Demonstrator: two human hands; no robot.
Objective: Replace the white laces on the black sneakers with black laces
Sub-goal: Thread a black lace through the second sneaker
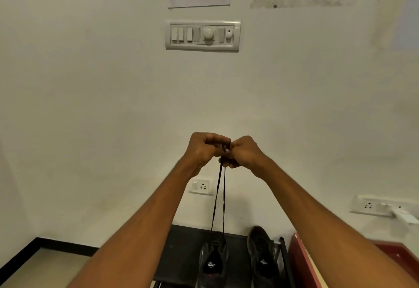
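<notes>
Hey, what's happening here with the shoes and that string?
A person's left hand and right hand are raised together, pinching both ends of a thin black shoelace. Its two strands run down to the left black sneaker on a dark stand. The second black sneaker sits beside it.

Both arms extended forward, hands raised and meeting.
Left hand (201,149) and right hand (243,151) touch, fingers curled in a pinching grip.
</notes>
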